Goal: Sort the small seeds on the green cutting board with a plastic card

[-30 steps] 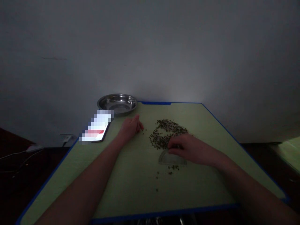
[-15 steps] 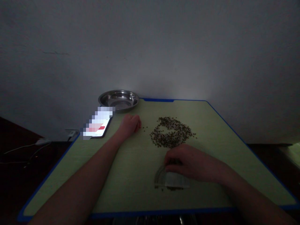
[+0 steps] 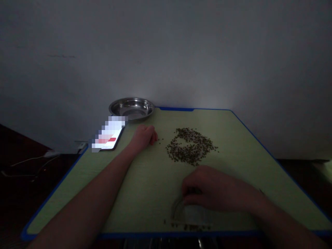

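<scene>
Left grip [image 3: 144,136] loosely curled, right grip [image 3: 202,188] in a thumb-and-finger pinch

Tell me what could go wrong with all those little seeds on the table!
Some seeds lie close to the table's front edge, right by the clear plastic piece at the right hand, so a push too far might spill them off. A few loose seeds lie beside the left hand, which could knock them away if it moved. It's dim too, so stray ones might be hard to spot.
</scene>
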The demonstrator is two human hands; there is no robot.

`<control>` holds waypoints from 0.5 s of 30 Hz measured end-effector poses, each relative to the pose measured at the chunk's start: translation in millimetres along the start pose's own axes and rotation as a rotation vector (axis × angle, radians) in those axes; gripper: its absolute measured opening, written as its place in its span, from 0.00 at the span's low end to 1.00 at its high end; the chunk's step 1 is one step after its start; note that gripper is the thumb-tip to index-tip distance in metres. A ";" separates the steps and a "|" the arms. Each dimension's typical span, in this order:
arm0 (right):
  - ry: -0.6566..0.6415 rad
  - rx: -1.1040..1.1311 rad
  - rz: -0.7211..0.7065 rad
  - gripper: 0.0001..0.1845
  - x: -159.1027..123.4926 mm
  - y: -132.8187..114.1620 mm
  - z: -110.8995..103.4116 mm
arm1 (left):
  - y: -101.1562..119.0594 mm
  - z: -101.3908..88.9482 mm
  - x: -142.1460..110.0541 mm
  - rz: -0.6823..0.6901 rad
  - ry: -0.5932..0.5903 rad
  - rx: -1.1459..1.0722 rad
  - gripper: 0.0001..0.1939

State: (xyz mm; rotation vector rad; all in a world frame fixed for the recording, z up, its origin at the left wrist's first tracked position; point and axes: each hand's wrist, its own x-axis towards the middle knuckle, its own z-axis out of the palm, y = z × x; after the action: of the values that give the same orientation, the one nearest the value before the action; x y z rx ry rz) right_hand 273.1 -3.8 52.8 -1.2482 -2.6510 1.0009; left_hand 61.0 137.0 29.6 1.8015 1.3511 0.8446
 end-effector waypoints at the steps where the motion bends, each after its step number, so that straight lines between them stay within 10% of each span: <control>1: -0.006 0.004 -0.004 0.10 0.0 -0.9 0.1 | -0.1 0.0 0.2 0.000 -0.001 0.002 0.24; 15: -0.057 0.091 -0.012 0.08 1.5 -6.0 -1.8 | -3.4 -0.5 -0.2 0.027 -0.006 -0.002 0.23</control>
State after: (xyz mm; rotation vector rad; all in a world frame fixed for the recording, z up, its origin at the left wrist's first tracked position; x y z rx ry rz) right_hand 268.6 -4.6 57.3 -1.2024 -2.6171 1.1582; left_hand 58.8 137.6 27.0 1.8232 1.3248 0.8541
